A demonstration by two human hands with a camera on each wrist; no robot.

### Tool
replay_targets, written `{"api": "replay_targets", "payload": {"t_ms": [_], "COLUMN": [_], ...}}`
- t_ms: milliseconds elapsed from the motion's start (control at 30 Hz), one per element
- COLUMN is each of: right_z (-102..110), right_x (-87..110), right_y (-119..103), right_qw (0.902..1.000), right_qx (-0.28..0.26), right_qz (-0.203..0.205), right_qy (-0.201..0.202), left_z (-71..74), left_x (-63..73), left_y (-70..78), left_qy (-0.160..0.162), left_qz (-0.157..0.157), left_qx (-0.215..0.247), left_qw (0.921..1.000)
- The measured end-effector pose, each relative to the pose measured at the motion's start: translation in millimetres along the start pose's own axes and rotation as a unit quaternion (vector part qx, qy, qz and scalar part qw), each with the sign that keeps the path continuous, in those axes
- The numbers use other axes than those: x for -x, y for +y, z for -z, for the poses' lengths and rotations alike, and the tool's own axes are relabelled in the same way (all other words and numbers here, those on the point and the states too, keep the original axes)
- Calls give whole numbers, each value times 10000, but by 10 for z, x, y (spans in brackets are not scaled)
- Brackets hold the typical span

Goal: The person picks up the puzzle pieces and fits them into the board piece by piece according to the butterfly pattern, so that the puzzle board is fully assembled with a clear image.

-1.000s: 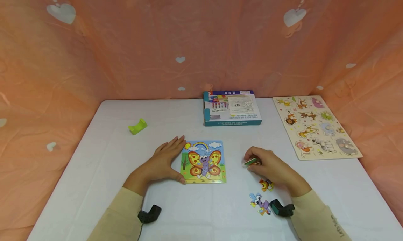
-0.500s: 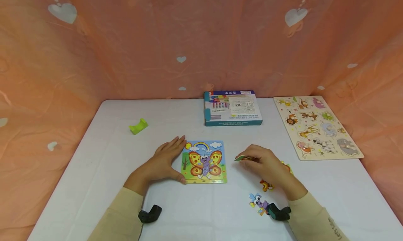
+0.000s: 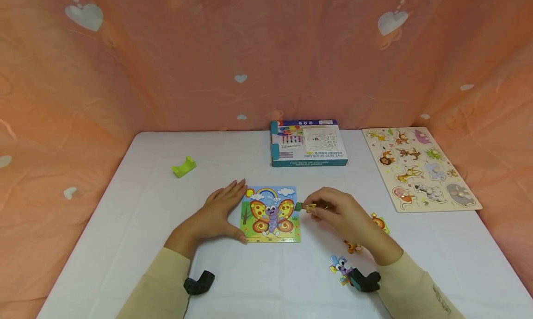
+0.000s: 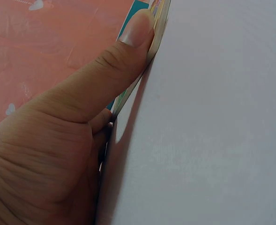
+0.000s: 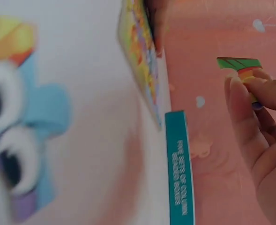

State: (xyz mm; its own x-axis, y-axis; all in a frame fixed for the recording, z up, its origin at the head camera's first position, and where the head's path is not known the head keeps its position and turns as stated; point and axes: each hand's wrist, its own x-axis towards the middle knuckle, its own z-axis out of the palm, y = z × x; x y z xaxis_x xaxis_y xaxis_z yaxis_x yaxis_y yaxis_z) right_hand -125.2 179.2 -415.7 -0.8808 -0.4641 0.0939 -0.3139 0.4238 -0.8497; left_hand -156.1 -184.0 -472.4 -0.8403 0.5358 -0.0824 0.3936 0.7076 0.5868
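Note:
A square butterfly puzzle board [image 3: 270, 238] lies flat in the middle of the table. Along its left edge rests my left hand [image 3: 214, 213], fingers stretched out and thumb on the near corner; the left wrist view shows that thumb [image 4: 138, 30] against the board's edge. My right hand [image 3: 343, 213] pinches a small green, red and yellow puzzle piece [image 5: 241, 64] between thumb and fingers, just right of the board. Fingers hide part of it. Under and beside the right forearm lie a purple-and-blue piece with big eyes [image 3: 339, 263], an orange striped piece [image 3: 352, 247] and an orange-and-yellow piece [image 3: 380, 222].
Behind the board stands a white and teal box [image 3: 309, 145]. A wooden animal puzzle board [image 3: 418, 171] lies at the back right. At the back left is a lime-green plastic part [image 3: 183, 167]. Orange curtain surrounds the table's far side.
My right hand has moved left with the puzzle piece, up to the board's right edge, uncovering the orange-and-yellow piece behind it. The left hand stays in place.

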Motion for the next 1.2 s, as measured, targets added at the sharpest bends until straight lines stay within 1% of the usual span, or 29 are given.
{"api": "replay_targets", "payload": {"t_ms": [133, 233, 367, 433, 600, 700, 800, 933, 1067, 1200], "right_z": [-57, -157, -350, -454, -714, -844, -928, -989, -1036, -1077], "right_x": [-87, -161, -269, -326, -451, -515, -563, -628, -677, -685], "right_y": [-100, -154, -206, -220, -197, -170, -145, -127, -112, -98], "right_qw": [9990, 9977, 9962, 9950, 9912, 9901, 9904, 9893, 9868, 9870], "right_qx": [-423, -650, -790, -901, -1223, -1294, -1238, -1273, -1354, -1250], "right_qz": [-76, -185, -276, -324, -482, -546, -611, -703, -889, -1013], "right_qy": [-84, 22, 240, 275, 169, 68, 27, 55, 63, 64], "left_z": [5, 10, 17, 19, 28, 28, 25, 25, 26, 26], "left_x": [9, 14, 22, 25, 29, 28, 24, 20, 20, 15], "left_y": [-4, -8, -16, -24, -37, -38, -41, -38, -29, -17], "left_qy": [1, -9, -34, -41, -57, -67, -77, -100, -84, -89], "left_qz": [13, 22, 33, 28, -22, -48, -58, -31, -78, -88], "left_qx": [-26, -31, -23, -37, -40, -42, -39, -49, -57, -73], "left_qw": [10000, 10000, 10000, 10000, 10000, 10000, 9999, 9999, 9999, 9999]}}
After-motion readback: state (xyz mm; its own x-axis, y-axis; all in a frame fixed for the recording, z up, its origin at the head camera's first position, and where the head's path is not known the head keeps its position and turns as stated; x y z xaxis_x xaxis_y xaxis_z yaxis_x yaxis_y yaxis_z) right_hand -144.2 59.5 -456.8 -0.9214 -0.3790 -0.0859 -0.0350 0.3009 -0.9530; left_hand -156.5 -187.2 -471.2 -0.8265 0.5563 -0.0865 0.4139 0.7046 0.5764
